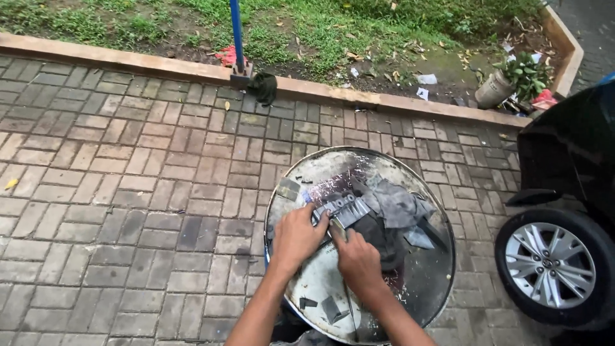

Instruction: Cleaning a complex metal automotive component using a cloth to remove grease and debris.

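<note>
Two bare hands meet over a round metal drum top [410, 282]; the left hand [296, 237] has its fingers [318, 221] curled onto a ridged grey metal piece [343, 210]; the right hand [359, 263], just beside it, has fingers folded narrow, grip hidden; grey rags [397, 205] lie just beyond both hands' fingers.

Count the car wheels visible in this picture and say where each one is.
1. A single black tyre with a silver spoked alloy rim sits at the lower right, under the dark car body, beside the round metal drum top. Other wheels lie outside the frame.
</note>
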